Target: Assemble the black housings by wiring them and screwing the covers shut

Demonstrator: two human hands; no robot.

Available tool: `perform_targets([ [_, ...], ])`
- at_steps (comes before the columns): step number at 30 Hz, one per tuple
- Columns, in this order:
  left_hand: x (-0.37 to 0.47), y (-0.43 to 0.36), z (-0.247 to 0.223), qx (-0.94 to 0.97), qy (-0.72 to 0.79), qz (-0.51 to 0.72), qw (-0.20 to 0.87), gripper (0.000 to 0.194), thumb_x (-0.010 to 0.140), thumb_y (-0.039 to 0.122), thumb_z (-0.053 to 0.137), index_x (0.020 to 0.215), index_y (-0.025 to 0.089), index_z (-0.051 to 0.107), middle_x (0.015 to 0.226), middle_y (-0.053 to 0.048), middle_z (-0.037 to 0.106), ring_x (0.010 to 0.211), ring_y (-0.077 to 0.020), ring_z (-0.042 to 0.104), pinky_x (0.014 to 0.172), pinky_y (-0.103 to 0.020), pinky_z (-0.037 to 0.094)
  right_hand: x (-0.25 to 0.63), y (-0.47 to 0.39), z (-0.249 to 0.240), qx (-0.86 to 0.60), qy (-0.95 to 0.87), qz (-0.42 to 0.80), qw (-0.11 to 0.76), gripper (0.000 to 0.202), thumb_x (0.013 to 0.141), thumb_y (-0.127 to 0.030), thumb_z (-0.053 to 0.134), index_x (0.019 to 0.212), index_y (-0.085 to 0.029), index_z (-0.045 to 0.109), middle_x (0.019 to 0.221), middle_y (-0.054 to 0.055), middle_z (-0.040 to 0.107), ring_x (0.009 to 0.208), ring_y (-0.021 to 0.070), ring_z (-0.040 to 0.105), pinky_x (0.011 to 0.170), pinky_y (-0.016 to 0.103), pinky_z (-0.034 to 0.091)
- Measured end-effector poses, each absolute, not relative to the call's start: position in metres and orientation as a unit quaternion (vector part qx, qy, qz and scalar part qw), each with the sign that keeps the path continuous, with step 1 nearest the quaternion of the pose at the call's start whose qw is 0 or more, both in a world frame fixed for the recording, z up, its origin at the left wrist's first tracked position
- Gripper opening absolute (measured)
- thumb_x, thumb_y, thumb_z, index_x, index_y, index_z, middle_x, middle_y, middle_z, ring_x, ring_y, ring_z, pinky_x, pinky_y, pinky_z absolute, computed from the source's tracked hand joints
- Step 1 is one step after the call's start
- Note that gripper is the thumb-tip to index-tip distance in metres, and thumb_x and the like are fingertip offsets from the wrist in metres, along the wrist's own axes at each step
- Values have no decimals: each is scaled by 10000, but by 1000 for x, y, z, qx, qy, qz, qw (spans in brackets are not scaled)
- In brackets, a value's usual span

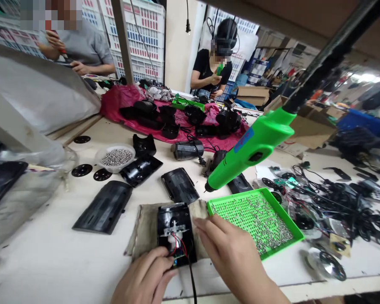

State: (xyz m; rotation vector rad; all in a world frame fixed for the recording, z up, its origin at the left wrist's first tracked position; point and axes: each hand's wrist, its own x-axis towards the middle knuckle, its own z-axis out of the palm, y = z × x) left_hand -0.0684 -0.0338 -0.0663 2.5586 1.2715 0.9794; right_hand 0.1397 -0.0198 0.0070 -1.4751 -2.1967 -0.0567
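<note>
A black plastic housing half (163,219) lies open side up on a brown cloth pad (145,223), with a motor-like part, red wires and a black cord in it. My left hand (147,270) grips its lower left edge, fingertips by the wires. At the housing's right side, the fingers of my right hand (229,247) are pressed together; whatever they pinch is hidden. Just behind that hand, a green tray (221,204) contains many small screws. Above the tray hangs a green electric screwdriver (253,145), its bit pointing down; neither hand touches it.
Black shells (103,207) and a bowl of small metal pieces (118,158) stand to the left. Wired parts (307,211) pile up on the right. Black assemblies lie on pink plastic (114,103) at the back. Two people (209,71) sit across the table.
</note>
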Motion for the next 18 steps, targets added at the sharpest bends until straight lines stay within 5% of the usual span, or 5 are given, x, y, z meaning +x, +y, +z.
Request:
perform_targets([
  [8,-66,-36,-69,842,421,332,60,160,976,318,411,975,266,562,910,10,716,770,-142,709,667,-250,586,125,11,12,-506,-854,-22,121,102,890,-148,600,938,-208,667,773,3,635,577,163,589,513,279,385],
  [18,-65,-37,-67,842,421,332,57,147,975,292,413,1002,259,554,926,-2,715,803,-161,710,687,-274,591,129,11,11,-495,-859,-25,127,109,912,-148,564,922,-217,647,801,-1,628,608,159,559,554,278,360],
])
